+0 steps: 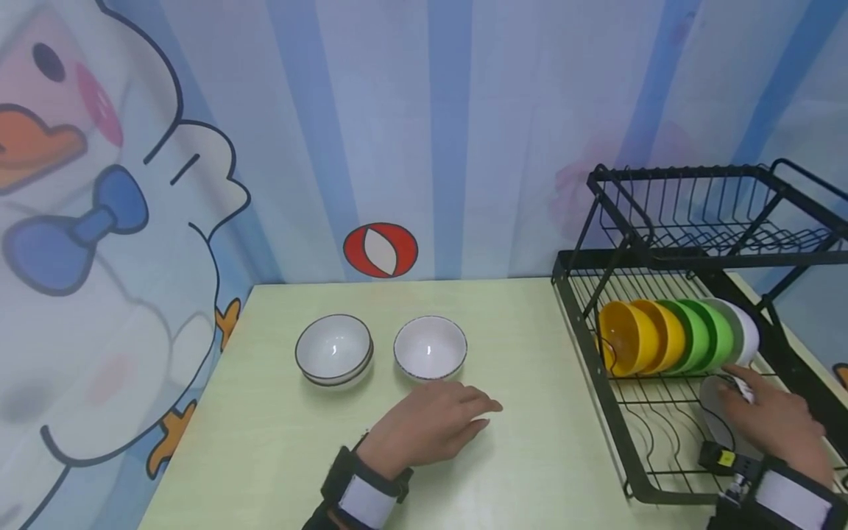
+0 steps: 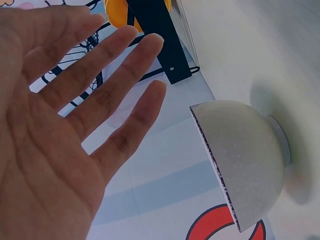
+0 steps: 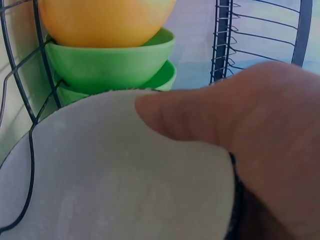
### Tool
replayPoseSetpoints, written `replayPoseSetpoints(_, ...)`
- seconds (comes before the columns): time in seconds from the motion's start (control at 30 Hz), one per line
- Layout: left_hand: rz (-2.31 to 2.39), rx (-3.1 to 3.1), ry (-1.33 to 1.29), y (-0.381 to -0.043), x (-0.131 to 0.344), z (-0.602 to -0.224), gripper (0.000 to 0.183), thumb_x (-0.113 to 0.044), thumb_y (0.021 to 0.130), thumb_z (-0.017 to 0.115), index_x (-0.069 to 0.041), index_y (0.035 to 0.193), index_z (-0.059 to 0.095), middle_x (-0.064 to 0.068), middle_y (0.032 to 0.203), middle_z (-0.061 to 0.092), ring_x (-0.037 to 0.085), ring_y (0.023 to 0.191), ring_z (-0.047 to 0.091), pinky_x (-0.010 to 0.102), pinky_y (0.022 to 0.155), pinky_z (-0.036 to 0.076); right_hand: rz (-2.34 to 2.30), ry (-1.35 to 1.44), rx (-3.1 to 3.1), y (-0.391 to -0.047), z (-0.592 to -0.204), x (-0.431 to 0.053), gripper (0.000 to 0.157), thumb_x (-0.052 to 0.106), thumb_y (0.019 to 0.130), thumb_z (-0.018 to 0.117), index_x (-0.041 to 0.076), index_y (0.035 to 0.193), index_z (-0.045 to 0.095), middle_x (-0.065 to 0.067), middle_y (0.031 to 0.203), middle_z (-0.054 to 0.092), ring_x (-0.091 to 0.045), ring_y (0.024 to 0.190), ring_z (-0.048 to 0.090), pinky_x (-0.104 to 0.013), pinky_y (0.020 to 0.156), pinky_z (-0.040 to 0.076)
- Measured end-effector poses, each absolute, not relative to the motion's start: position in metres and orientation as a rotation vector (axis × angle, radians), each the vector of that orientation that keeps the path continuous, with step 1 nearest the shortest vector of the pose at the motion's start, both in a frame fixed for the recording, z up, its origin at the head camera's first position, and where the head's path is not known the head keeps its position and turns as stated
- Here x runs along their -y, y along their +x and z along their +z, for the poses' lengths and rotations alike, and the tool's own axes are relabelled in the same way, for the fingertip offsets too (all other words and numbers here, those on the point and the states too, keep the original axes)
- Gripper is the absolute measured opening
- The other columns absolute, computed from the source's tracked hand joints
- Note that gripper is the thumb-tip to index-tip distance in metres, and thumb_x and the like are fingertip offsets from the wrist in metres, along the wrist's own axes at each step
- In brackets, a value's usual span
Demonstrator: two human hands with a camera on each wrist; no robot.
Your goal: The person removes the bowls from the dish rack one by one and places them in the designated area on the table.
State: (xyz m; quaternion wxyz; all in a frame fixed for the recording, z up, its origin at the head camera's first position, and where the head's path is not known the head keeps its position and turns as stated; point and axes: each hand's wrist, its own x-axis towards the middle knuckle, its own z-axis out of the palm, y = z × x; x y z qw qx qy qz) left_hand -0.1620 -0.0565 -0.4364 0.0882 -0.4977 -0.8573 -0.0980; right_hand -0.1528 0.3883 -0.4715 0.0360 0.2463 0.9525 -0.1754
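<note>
My right hand (image 1: 771, 419) is low in the dish rack (image 1: 636, 471) and pinches the rim of a white bowl (image 3: 115, 170). In the right wrist view its thumb (image 3: 175, 112) lies over that bowl's dark edge; the other fingers are hidden. Over the table, my left hand (image 1: 424, 423) holds nothing, its fingers spread and nearly straight in the left wrist view. Just beyond it sits a single white bowl (image 1: 430, 346) with a thin dark rim. To the left of that one stand stacked white bowls (image 1: 333, 347).
Yellow bowls (image 1: 626, 338), green bowls (image 1: 712, 335) and a white bowl (image 1: 747, 335) stand on edge in a row in the rack's lower tier. A black wire upper shelf (image 1: 715, 213) overhangs them. The pale table (image 1: 265, 442) ends at a blue striped backdrop (image 1: 517, 147).
</note>
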Motion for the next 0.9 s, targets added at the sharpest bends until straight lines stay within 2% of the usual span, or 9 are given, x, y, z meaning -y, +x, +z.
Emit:
replayPoseSetpoints(0.17, -0.275, 2.539, -1.484, -0.163, 0.056, -0.436, 0.026, -0.024, 0.095, 0.055, -0.02, 0.119, 0.062, -0.008, 0.109, 0.067, 0.007, 0.097, 0.058, 0.025, 0.082, 0.051, -0.696, 0.908, -2.861, -0.139, -0.445, -0.368, 0.068, 0.04, 0.094, 0.044, -0.006, 0.141, 0.025, -0.043, 0.127, 0.031, -0.061, 0.111, 0.023, -0.072, 0.082, 0.035)
replayPoseSetpoints(0.27, -0.275, 2.548, -1.481, -0.163, 0.057, -0.436, 0.026, -0.023, 0.095, 0.055, -0.02, 0.119, 0.062, -0.007, 0.109, 0.067, 0.007, 0.097, 0.058, 0.024, 0.082, 0.051, -0.757, 0.914, -2.837, -0.135, -0.436, -0.363, 0.081, 0.049, 0.092, 0.046, -0.01, 0.14, 0.021, -0.044, 0.124, 0.03, -0.059, 0.108, 0.021, -0.073, 0.08, 0.036)
replayPoseSetpoints(0.4, -0.288, 2.565, -1.476, -0.162, 0.058, -0.435, 0.026, -0.023, 0.094, 0.056, -0.02, 0.119, 0.063, -0.007, 0.109, 0.068, 0.007, 0.096, 0.058, 0.025, 0.082, 0.051, -0.77, 0.836, -2.819, -0.134, -0.435, -0.368, 0.094, 0.06, 0.089, 0.043, -0.014, 0.138, 0.014, -0.044, 0.123, 0.026, -0.062, 0.109, 0.015, -0.075, 0.085, 0.029)
replayPoseSetpoints(0.63, -0.291, 2.623, -1.472, -0.163, 0.058, -0.435, 0.027, -0.024, 0.095, 0.055, -0.02, 0.121, 0.061, -0.007, 0.112, 0.067, 0.008, 0.099, 0.058, 0.027, 0.084, 0.051, -0.74, 0.786, -2.797, -0.135, -0.441, -0.377, 0.103, 0.066, 0.089, 0.037, -0.021, 0.135, 0.007, -0.044, 0.123, 0.023, -0.056, 0.106, 0.032, -0.069, 0.093, 0.032)
replayPoseSetpoints(0.67, -0.29, 2.628, -1.471, -0.163, 0.058, -0.436, 0.027, -0.024, 0.095, 0.055, -0.021, 0.121, 0.061, -0.007, 0.112, 0.067, 0.008, 0.099, 0.058, 0.028, 0.084, 0.051, -0.747, 0.761, -2.802, -0.135, -0.441, -0.378, 0.102, 0.065, 0.089, 0.038, -0.021, 0.135, 0.008, -0.044, 0.122, 0.024, -0.054, 0.103, 0.035, -0.069, 0.092, 0.033)
replayPoseSetpoints(0.73, -0.292, 2.636, -1.467, -0.164, 0.059, -0.437, 0.027, -0.024, 0.095, 0.055, -0.021, 0.121, 0.061, -0.007, 0.111, 0.067, 0.008, 0.099, 0.058, 0.028, 0.083, 0.051, -0.76, 0.654, -2.84, -0.136, -0.442, -0.382, 0.094, 0.062, 0.09, 0.04, -0.02, 0.131, 0.022, -0.04, 0.114, 0.035, -0.048, 0.093, 0.042, -0.066, 0.083, 0.039)
replayPoseSetpoints(0.8, -0.298, 2.642, -1.465, -0.163, 0.059, -0.437, 0.027, -0.024, 0.095, 0.055, -0.021, 0.121, 0.061, -0.007, 0.112, 0.067, 0.008, 0.099, 0.058, 0.029, 0.083, 0.051, -0.77, 0.561, -2.87, -0.137, -0.441, -0.385, 0.085, 0.059, 0.091, 0.042, -0.019, 0.124, 0.033, -0.034, 0.103, 0.045, -0.04, 0.084, 0.047, -0.057, 0.073, 0.044)
replayPoseSetpoints(0.9, -0.311, 2.647, -1.459, -0.163, 0.059, -0.437, 0.027, -0.024, 0.095, 0.055, -0.021, 0.121, 0.061, -0.007, 0.112, 0.067, 0.008, 0.099, 0.058, 0.03, 0.083, 0.051, -0.783, 0.48, -2.908, -0.138, -0.442, -0.387, 0.074, 0.056, 0.092, 0.045, -0.015, 0.113, 0.043, -0.025, 0.088, 0.053, -0.031, 0.074, 0.049, -0.042, 0.063, 0.042)
